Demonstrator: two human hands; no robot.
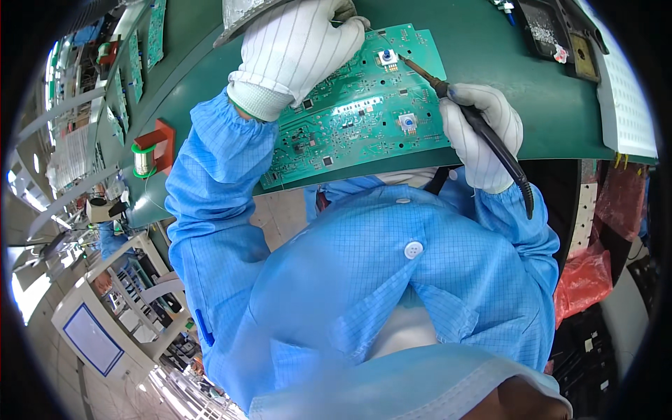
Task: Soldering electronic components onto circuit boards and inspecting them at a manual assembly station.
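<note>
A large green circuit board [364,140] lies on the green bench in front of me. My right hand [470,148], in a white glove, is closed around a black soldering iron [493,136]. The iron's tip points left and rests at or just beside a small white part with a blue centre [386,57] near the board's far edge. My left hand [297,52], in a striped white glove, is over the far left of the board. Its fingertips are pinched together on what looks like thin solder wire [374,31], reaching toward that same part. A second blue-centred part [407,123] sits nearer me.
A spool of solder wire [143,162] stands on a red holder [165,143] to the left. Several smaller green boards [135,66] are farther left. A black tray [542,31] and a white perforated panel [630,91] are at the right. A grey metal object [245,14] stands beside my left hand.
</note>
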